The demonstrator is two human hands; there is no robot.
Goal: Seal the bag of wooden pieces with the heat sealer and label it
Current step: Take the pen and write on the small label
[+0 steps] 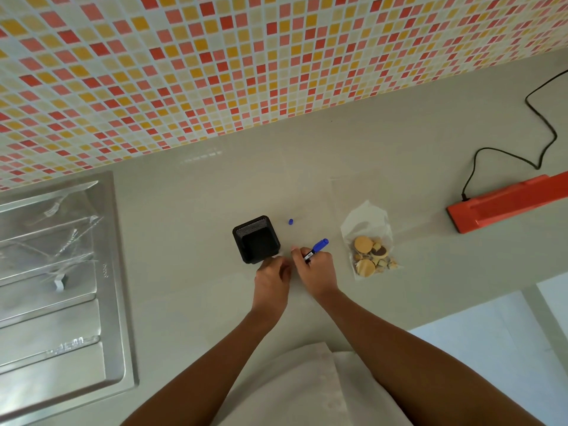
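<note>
A clear plastic bag (368,241) with round and small wooden pieces lies on the grey counter, right of my hands. My right hand (316,269) grips a blue marker (318,245), its blue end pointing up and right. My left hand (272,278) rests fingers-down on the counter beside the right hand; what lies under its fingertips is hidden. The marker's blue cap (290,222) lies loose on the counter behind my hands. The orange heat sealer (504,204) sits at the far right, apart from the bag.
A black mesh pen holder (256,239) stands just left of my hands. A steel sink drainboard (58,272) covered in plastic film fills the left. The sealer's black cord (544,130) loops over the counter at the right. A mosaic tile wall (184,72) runs behind.
</note>
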